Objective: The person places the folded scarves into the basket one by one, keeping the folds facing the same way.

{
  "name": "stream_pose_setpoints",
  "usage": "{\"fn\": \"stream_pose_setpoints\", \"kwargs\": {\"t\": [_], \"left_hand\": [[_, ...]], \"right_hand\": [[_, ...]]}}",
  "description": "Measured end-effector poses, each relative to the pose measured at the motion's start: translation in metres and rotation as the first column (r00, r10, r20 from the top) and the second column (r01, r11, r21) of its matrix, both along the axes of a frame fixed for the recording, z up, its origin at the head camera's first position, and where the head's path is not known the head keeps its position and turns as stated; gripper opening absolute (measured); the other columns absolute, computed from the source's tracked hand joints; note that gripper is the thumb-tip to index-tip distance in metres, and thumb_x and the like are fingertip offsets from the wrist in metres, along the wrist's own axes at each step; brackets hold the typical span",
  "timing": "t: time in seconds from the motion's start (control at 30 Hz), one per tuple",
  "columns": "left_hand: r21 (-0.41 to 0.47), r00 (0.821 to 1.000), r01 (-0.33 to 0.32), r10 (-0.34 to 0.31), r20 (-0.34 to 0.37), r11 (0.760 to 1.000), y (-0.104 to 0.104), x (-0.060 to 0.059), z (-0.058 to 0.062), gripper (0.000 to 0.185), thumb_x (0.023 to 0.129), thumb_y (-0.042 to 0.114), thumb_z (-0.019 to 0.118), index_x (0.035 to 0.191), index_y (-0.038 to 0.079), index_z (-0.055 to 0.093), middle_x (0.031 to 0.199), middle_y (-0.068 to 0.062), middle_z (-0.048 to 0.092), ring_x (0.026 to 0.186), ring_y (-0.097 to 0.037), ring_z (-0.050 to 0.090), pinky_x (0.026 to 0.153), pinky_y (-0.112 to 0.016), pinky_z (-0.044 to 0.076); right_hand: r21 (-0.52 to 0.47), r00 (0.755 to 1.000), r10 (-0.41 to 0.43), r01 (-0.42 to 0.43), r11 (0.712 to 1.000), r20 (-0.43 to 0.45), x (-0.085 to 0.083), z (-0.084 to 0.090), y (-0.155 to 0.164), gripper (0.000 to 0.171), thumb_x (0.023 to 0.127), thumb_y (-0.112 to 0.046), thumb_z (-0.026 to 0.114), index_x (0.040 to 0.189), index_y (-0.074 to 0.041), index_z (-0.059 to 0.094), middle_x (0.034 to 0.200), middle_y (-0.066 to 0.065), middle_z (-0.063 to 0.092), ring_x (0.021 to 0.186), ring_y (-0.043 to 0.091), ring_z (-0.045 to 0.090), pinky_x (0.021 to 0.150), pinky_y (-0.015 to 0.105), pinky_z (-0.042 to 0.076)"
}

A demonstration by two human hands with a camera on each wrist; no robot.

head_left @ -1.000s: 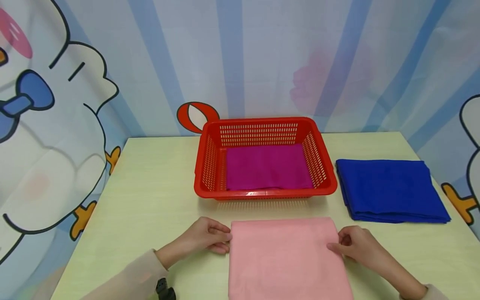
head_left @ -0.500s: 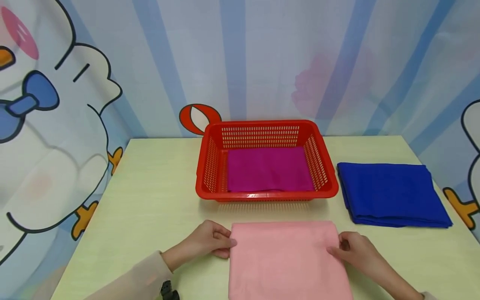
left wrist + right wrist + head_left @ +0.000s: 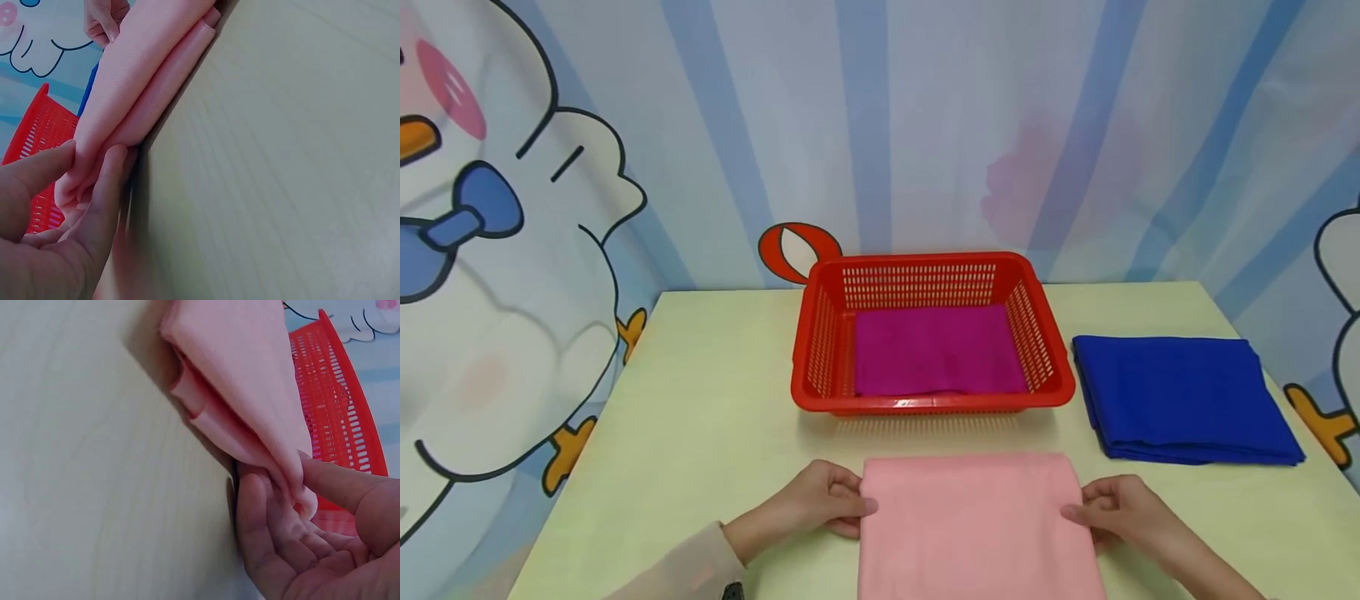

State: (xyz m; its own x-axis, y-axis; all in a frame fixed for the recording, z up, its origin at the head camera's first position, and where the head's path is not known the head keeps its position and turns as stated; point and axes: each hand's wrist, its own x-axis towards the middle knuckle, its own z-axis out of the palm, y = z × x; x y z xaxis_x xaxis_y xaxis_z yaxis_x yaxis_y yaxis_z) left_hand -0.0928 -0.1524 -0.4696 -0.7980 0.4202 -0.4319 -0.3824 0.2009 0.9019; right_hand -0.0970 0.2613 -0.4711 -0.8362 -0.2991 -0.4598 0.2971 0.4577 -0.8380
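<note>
A folded pink cloth (image 3: 973,529) lies on the table in front of me, its near end cut off by the head view's lower edge. My left hand (image 3: 816,502) pinches its left side close to the far corner. The left wrist view shows the thumb (image 3: 47,169) on top and fingers (image 3: 103,206) under the folded layers. On the opposite side my right hand (image 3: 1123,512) pinches the cloth the same way, with its thumb (image 3: 337,481) above and fingers (image 3: 253,512) tucked beneath. Loose layers of the pink cloth (image 3: 240,381) show along its side in the right wrist view.
Beyond the cloth stands a red plastic basket (image 3: 932,405) with a folded magenta cloth (image 3: 936,350) lying inside. A folded blue cloth (image 3: 1187,400) sits at the right of the table (image 3: 722,375). A printed curtain (image 3: 940,125) hangs behind the table's far edge.
My left thumb has come onto the pink cloth's edge, and my right fingers have closed in at its right side. The whole head view has shifted, so everything sits slightly lower.
</note>
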Motion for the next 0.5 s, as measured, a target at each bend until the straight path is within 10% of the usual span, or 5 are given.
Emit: {"fn": "stream_pose_setpoints", "kwargs": {"t": [0.5], "left_hand": [[0.087,0.998,-0.044,0.040,0.040,0.995,0.0040,0.0076,-0.0051,0.026,0.091,0.001,0.071,0.109,-0.011,0.058,0.077,-0.007,0.069,0.070,-0.018,0.070,0.069,-0.040,0.060]], "right_hand": [[-0.185,0.994,0.007,0.014,0.983,0.111,0.0052,-0.0063,0.0035,0.021,0.094,-0.017,0.072,0.099,0.002,0.064,0.072,0.000,0.064,0.062,0.011,0.065,0.057,0.028,0.058]]}}
